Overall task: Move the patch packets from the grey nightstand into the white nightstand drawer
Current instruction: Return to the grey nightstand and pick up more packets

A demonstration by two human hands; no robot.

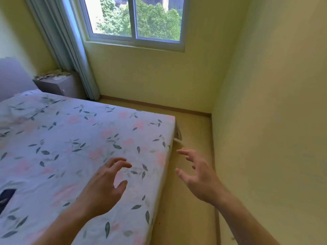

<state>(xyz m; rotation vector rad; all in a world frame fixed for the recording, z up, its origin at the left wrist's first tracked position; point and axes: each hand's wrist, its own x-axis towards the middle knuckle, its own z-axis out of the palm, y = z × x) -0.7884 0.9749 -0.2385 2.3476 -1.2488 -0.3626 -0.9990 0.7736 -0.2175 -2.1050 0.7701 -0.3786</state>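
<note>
Packets [51, 75] seemingly atop grey nightstand [60, 85].

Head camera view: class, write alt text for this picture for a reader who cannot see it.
Two empty, open hands, left hand and right hand, reach forward over the corner of a bed with a floral sheet. In the far corner, under a window and beside a curtain, stands a grey nightstand with a pile of patch packets on top.

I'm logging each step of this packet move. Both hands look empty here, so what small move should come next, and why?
Probably walk forward along the bed toward the grey nightstand. The packets lie piled on its top, far beyond the open, empty left hand and right hand.
</note>
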